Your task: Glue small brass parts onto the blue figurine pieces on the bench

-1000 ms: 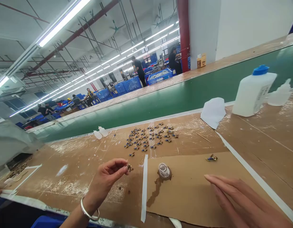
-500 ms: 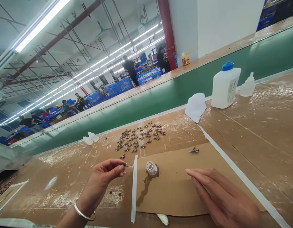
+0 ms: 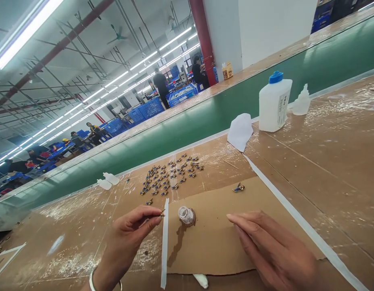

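My left hand point(image 3: 130, 234) pinches a tiny gold-coloured part point(image 3: 162, 212) between thumb and fingertips, just left of a small clear cap point(image 3: 186, 215) that sits on a brown stain. My right hand point(image 3: 273, 252) lies flat, fingers together, on a cardboard sheet point(image 3: 223, 234), holding nothing. Beyond them, several small blue-and-gold parts point(image 3: 170, 176) lie spread on the bench. One separate part point(image 3: 238, 188) lies alone near the sheet's far edge.
A white bottle with a blue cap point(image 3: 274, 103) and a small dropper bottle point(image 3: 301, 102) stand at the far right beside a white cloth point(image 3: 239, 131). Two small bottles point(image 3: 108, 180) lie at left. A green conveyor belt point(image 3: 187, 125) runs behind the bench. People work among blue crates point(image 3: 150, 107) beyond.
The view has swung, so everything sits further left and lower in frame. My left hand has turned the tiny part between its fingertips, nearer the clear cap. My right hand stays flat.
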Available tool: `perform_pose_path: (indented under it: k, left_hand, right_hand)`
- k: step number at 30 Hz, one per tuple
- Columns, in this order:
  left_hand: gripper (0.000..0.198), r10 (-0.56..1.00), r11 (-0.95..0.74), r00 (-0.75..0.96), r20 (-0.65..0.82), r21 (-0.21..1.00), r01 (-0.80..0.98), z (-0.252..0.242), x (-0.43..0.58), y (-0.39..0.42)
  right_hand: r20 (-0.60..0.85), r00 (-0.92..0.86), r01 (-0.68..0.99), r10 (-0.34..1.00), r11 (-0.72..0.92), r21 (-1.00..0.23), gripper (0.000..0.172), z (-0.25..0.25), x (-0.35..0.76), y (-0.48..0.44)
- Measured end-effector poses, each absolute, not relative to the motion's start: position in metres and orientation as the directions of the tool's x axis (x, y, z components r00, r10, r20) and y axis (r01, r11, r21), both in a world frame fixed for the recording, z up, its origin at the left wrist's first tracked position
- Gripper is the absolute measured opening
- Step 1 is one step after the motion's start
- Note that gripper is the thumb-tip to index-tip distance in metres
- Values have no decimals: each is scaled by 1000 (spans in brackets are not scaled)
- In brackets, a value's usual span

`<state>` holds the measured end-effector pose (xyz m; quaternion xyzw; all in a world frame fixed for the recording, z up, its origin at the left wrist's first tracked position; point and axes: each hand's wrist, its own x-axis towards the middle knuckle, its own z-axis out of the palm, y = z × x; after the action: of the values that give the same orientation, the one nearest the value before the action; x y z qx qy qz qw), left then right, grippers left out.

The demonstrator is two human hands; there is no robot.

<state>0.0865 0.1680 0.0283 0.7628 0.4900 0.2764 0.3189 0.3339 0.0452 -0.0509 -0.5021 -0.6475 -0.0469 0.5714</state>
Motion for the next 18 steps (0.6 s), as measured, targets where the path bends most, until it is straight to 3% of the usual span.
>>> perform_pose_path:
  k: [6,18]
  left_hand:
    - [6,807,-578,533,254,521,628,38,102,165]
    - [11,639,-768,743,198,212,604,42,130,174]
  right_hand:
    - [773,172,669,611,503,-547,29,-57,333,44]
    - [775,212,665,595,493,-561,25,-53,331,46]
